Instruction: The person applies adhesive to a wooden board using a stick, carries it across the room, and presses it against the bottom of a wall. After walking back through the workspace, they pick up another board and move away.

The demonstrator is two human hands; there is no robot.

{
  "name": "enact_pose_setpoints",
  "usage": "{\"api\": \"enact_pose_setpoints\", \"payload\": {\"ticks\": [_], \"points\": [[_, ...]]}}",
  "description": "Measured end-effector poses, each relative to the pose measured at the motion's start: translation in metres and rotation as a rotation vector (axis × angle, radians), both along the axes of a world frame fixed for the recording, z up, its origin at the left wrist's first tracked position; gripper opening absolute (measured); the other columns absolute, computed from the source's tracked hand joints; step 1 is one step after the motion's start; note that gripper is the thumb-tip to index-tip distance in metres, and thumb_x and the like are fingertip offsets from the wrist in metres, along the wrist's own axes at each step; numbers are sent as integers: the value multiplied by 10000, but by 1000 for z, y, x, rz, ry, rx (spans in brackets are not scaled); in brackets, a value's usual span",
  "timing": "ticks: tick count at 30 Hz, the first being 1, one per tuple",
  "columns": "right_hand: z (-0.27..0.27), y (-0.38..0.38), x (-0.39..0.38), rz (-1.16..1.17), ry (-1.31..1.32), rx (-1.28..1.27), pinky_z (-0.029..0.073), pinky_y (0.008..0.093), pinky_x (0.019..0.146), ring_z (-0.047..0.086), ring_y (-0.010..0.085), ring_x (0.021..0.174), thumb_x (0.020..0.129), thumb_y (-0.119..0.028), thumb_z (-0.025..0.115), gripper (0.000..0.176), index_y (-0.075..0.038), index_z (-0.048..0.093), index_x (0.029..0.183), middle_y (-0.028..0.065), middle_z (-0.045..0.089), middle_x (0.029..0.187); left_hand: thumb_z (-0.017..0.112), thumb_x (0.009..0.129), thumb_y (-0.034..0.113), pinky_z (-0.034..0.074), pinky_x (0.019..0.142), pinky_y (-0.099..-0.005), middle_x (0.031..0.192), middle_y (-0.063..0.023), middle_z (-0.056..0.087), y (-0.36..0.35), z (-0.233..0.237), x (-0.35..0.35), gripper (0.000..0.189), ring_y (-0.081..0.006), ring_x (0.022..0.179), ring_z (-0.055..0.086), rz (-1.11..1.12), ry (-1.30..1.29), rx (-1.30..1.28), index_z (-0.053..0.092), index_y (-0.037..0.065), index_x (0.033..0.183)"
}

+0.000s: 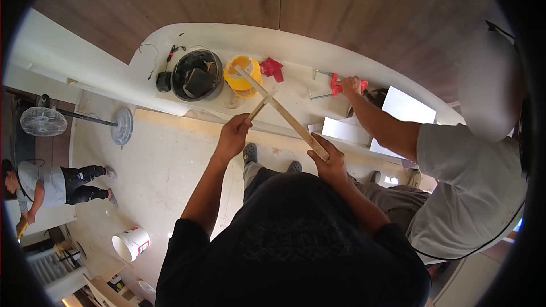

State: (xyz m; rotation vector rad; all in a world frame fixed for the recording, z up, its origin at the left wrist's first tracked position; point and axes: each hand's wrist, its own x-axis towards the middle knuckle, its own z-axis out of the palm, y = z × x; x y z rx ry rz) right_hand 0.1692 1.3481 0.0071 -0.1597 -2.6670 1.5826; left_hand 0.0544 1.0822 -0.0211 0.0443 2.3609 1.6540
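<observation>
A short wooden strip [263,105] is pinched in the closed left hand [233,136] and laid crosswise over the bench [227,40] against a longer strip [296,125], which is gripped at its near end by the right hand [330,162], the two apparently only positioned, with no fastening seen at the crossing.

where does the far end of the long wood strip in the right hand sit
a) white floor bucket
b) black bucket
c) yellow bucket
c: the long wood strip held by the right hand ends at the mouth of the yellow bucket; the left hand holds a short strip across it.
</observation>
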Motion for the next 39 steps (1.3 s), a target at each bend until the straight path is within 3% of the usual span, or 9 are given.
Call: {"api": "enact_pose_setpoints", "payload": {"ticks": [7,10,13,20,23,28,32,35,39], "points": [[-2,0,2,-2,-2,-10,465,359,920,591,318,1074,803,-127,681,456,-62,552,1235,180,596,1184,514,922,94,438,721,-279,885,-95,576,17,27,45,194,-161,764,525,-189,157,70,557,-7,1082],[7,-2,1,5,-3,6,468,358,915,593,318,1073,803,-122,679,455,-57,552,1235,182,596,1182,528,911,87,442,726,-294,893,-117,571,34,9,46,222,-187,765,530,22,168,164,507,-10,1110],[7,-4,2,-1,-16,-31,471,358,909,593,319,1073,802,-114,676,449,-53,555,1231,184,598,1176,539,902,88,450,742,-318,897,-139,571,54,-12,39,243,-224,782,544,117,164,79,477,-12,1115],[1,-3,2,-8,8,-28,471,361,908,587,324,1083,795,-108,681,450,-51,561,1225,190,595,1181,550,892,99,470,750,-342,950,-178,587,31,10,91,266,-281,814,583,-82,200,-46,498,-13,1128],[-2,-2,3,-2,41,-3,470,363,909,586,327,1083,795,-110,682,448,-54,564,1224,189,593,1184,541,895,96,473,761,-345,951,-178,584,19,16,92,263,-286,827,586,-18,77,-8,497,-16,1130],[1,-3,2,2,23,12,467,359,913,584,330,1083,802,-126,677,439,-57,567,1222,187,592,1187,546,861,38,470,754,-391,935,-205,563,21,33,47,235,-360,850,570,-39,404,-158,499,-4,1087],[0,-3,3,8,24,13,457,324,913,604,257,1072,825,-138,672,436,-47,556,1236,164,615,1165,543,841,13,466,771,-411,965,-217,556,22,18,23,239,-390,889,555,-44,482,-263,497,-4,1075],[0,-3,2,2,21,-9,459,333,914,598,278,1075,819,-137,675,435,-47,561,1228,172,607,1171,538,867,49,467,756,-370,931,-191,585,10,-17,4,223,-320,847,579,73,515,-239,521,-10,1081],[0,-2,2,7,43,-1,465,354,917,586,322,1083,802,-123,684,437,-50,568,1217,188,592,1187,543,897,116,457,710,-301,843,-115,612,7,-6,6,238,-186,766,566,77,71,-19,564,-21,1090]]}}
